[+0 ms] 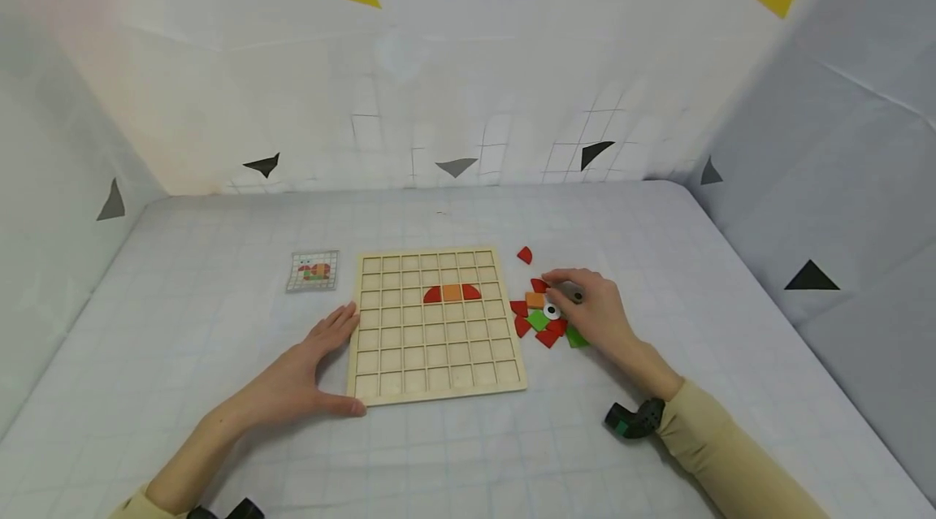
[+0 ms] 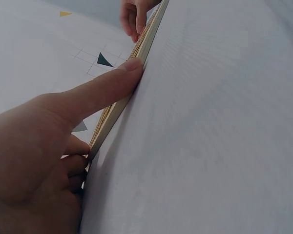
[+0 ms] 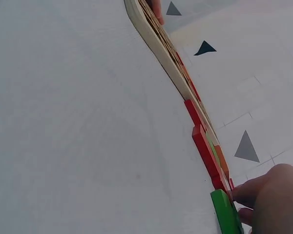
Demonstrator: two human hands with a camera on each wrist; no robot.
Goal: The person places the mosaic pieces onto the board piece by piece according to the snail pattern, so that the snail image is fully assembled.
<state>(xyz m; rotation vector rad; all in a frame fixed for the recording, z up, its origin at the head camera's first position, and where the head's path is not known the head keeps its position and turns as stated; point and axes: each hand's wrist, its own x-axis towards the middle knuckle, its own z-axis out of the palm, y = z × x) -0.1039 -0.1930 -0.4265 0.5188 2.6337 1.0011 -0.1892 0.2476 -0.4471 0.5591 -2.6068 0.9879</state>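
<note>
A square wooden grid board (image 1: pixel 439 357) lies on the table, holding two red quarter-circle pieces (image 1: pixel 432 295) with an orange square (image 1: pixel 452 292) between them. My left hand (image 1: pixel 292 377) is spread along the board's left side, fingertips on that edge and thumb at the near left corner. Beyond the right edge, my right hand (image 1: pixel 595 309) pinches a red quarter-circle piece (image 1: pixel 539 286) between thumb and index fingertips. Under and around it lie more red pieces (image 1: pixel 547 338), an orange piece (image 1: pixel 535 300), green pieces (image 1: pixel 537 320) and white round eye pieces (image 1: pixel 552 311).
A small pattern card (image 1: pixel 313 271) with a coloured figure on a grid lies left of the board's far corner. One red quarter-circle (image 1: pixel 525 255) sits apart, behind the pile. White sheeting with printed triangles rises behind and beside the table (image 1: pixel 439 462).
</note>
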